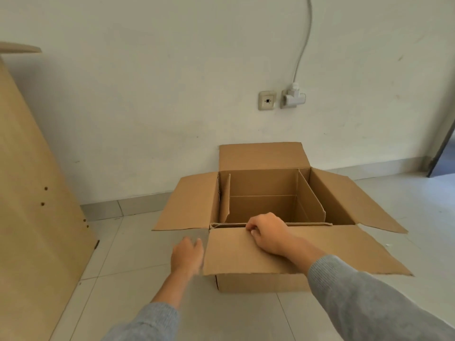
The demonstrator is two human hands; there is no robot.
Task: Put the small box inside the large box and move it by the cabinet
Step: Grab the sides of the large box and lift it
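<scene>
A large open cardboard box (344,200) stands on the tiled floor against the wall, with all its flaps spread outward. Inside it sits the small open box (261,207), whose walls stand just within the large box's left and right walls. My right hand (267,232) rests on the near flap, fingers curled over the large box's near rim at the fold. My left hand (187,254) is blurred, fingers apart and holding nothing, just left of the near flap's edge. The light wooden cabinet (37,193) stands at the left.
White wall behind the box carries a socket plate (267,100) and a plugged white adapter (294,97) with a cable running up. A dark doorway edge (443,148) is at far right. Pale floor tiles (128,254) lie between cabinet and box.
</scene>
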